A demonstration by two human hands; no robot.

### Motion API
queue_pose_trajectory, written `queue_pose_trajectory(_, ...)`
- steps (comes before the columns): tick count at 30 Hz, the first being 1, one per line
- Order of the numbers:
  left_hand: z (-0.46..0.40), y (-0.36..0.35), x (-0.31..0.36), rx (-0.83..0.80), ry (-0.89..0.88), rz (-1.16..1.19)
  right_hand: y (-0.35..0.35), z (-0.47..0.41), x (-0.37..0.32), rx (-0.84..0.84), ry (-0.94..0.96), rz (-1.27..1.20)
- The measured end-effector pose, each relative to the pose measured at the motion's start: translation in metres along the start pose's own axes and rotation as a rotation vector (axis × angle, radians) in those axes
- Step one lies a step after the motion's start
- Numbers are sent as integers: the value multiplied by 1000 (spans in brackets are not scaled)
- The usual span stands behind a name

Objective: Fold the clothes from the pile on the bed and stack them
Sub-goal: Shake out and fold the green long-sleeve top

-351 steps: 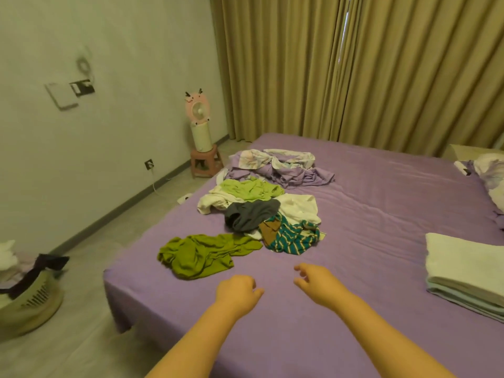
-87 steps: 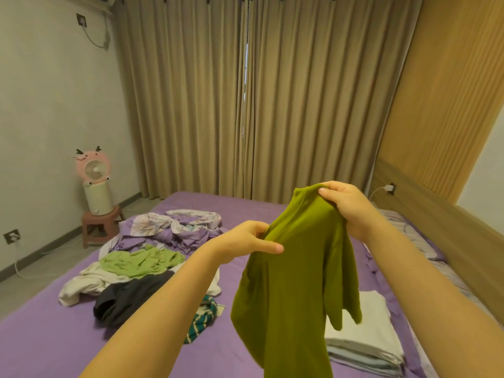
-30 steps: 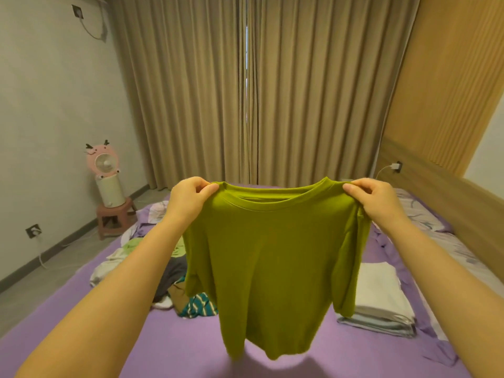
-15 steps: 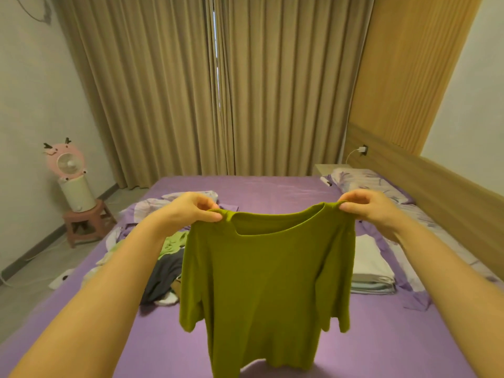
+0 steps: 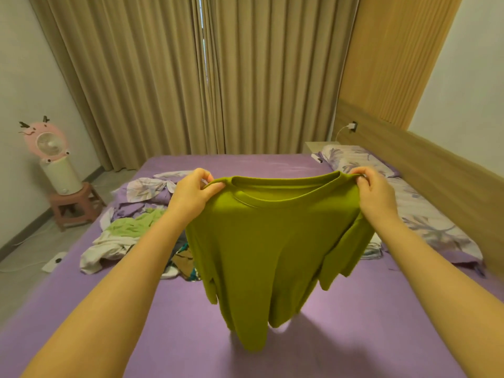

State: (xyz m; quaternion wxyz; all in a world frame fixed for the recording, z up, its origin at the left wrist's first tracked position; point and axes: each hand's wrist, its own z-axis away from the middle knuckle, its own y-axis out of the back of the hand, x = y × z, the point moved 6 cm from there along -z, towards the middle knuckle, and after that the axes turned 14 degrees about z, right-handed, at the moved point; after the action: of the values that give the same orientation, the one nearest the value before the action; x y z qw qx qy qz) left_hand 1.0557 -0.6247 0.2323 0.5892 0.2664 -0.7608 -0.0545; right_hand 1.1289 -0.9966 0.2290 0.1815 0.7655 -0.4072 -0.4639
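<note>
lowered toward bed [image 5: 174, 323]: olive t-shirt [image 5: 272, 246], both hands pinching shoulders.

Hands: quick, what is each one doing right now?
Left hand: pinches one shoulder of the olive green T-shirt.
Right hand: pinches the other shoulder, holding the shirt up above the bed.

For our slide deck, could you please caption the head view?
Both hands, left hand and right hand, hold an olive-green T-shirt by its shoulders above the purple bed.
</note>
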Motion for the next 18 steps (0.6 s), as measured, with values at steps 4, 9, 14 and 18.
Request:
queue_pose_trajectory(4, -1, -2, 4, -118, 18, 22, 9, 7, 3, 16, 74, 47)
queue_pose_trajectory(9, -9, -21, -14, -239, 166, 133, -14, -1, 19, -157, 79, 59)
queue_pose_trajectory(14, -2, -73, -80, -245, 300, 83, -88, 19, 62, -428, -60, 71)
queue_pose_trajectory(18, 13, -125, -153, -259, 434, -31, -158, 54, 109, -689, -145, 66)
